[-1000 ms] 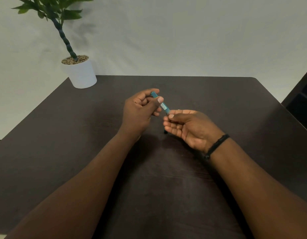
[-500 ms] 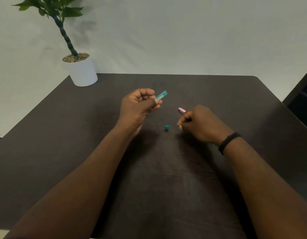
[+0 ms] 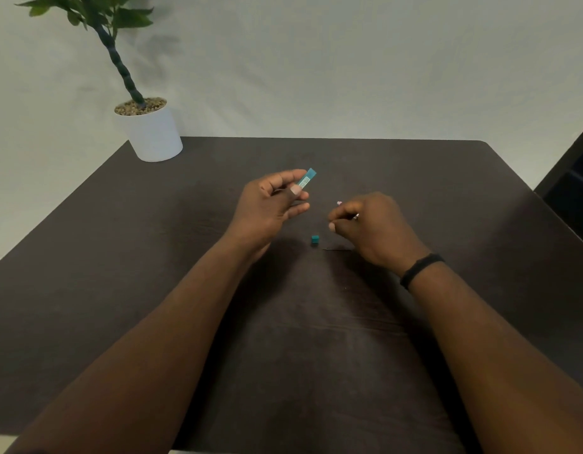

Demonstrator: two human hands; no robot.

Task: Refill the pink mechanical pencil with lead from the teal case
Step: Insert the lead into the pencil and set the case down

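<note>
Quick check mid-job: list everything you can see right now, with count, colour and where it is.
case: 1, teal with a pale label, held up in the left hand, open end pointing up and away
cap: 1, teal, on the table between the hands
pencil: 1, pink, mostly hidden in the right hand, only its tip showing past the knuckles
lead: 1 thin dark line on the table just right of the cap; too fine to be sure
table: 1, dark brown, fills the view
pot: 1, white, far left corner of the table
plant: 1, green, in the pot
wristband: 1, black, right wrist
left hand: pinches the case
right hand: curled round the pencil
</note>
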